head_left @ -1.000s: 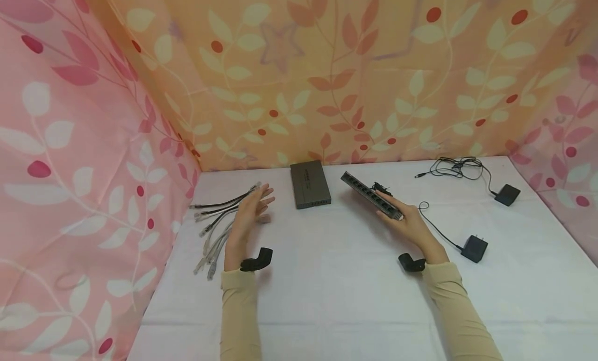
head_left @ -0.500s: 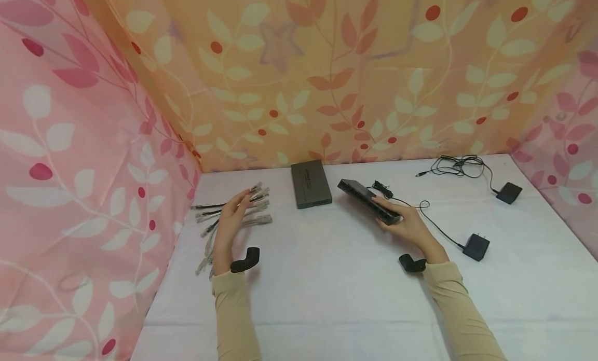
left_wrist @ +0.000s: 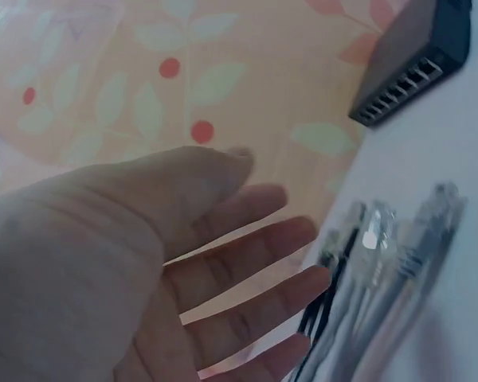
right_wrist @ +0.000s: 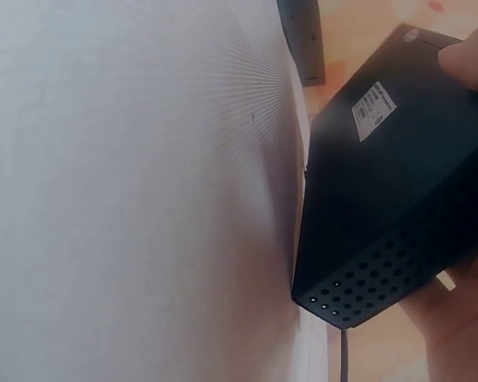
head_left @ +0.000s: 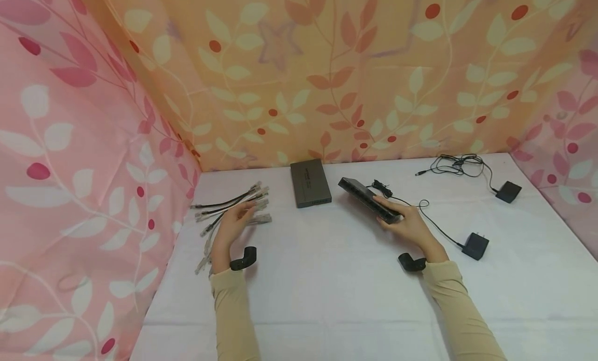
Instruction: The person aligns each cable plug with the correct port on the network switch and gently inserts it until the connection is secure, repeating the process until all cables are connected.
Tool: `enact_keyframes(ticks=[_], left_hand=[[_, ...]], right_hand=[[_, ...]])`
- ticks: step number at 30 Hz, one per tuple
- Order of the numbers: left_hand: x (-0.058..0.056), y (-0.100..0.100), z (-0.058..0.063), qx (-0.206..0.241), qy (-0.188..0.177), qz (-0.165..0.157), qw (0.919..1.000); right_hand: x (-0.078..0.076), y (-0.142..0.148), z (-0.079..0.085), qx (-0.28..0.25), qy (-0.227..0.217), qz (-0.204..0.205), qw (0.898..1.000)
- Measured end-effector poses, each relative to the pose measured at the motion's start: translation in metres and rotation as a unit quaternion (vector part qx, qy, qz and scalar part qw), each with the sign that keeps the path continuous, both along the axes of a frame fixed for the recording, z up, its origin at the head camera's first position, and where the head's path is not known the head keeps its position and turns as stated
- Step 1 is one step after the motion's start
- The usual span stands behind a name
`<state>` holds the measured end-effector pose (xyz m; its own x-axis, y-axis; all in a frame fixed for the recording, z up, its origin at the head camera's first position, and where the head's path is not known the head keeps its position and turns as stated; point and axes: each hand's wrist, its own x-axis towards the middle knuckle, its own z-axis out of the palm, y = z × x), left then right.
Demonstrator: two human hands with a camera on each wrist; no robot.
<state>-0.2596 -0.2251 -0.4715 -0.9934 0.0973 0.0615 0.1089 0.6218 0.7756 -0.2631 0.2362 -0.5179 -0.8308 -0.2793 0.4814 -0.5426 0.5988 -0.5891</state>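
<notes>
My left hand (head_left: 232, 226) is over a bunch of short grey and black Ethernet cables (head_left: 263, 218) with clear plugs. In the left wrist view its fingers are spread, with the fingertips right beside the cables (left_wrist: 406, 270) and nothing held. My right hand (head_left: 407, 223) grips a black network switch (head_left: 366, 199) by its near end, tilted, with one long edge low over the table. The right wrist view shows this switch's (right_wrist: 406, 159) label and round vent holes, with the thumb on its broad face. Between the hands, farther back, lies a second, dark grey network switch (head_left: 310, 183).
A black power adapter (head_left: 475, 246) lies right of my right hand, its cord running behind the held switch to a tied bundle (head_left: 382, 188). Another adapter (head_left: 508, 192) with a coiled cord (head_left: 455, 166) is at the back right. Floral cloth (head_left: 299, 81) hangs along the table's back and sides.
My left hand has moved left and nearer me, lower over the cables. The held switch has turned in my right hand, from its port side showing to a broad face showing.
</notes>
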Motion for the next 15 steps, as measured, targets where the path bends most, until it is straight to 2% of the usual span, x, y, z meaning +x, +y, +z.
enact_keyframes(ticks=[2,6,11,15], left_hand=[[0.000,0.000,-0.005,-0.023,-0.009,-0.008,0.9997],[-0.003,-0.001,-0.016,-0.031,-0.023,-0.011,0.9992],[-0.007,0.003,-0.028,-0.029,-0.015,-0.004,0.9995],[-0.011,0.005,-0.037,-0.056,0.005,0.005,0.9984]], right_hand=[[0.000,-0.001,0.001,-0.001,-0.004,0.001,1.000],[0.001,-0.002,0.002,-0.003,-0.011,0.002,1.000],[0.000,-0.001,0.000,-0.003,-0.011,0.002,1.000],[0.000,0.000,-0.001,-0.002,-0.017,0.001,1.000]])
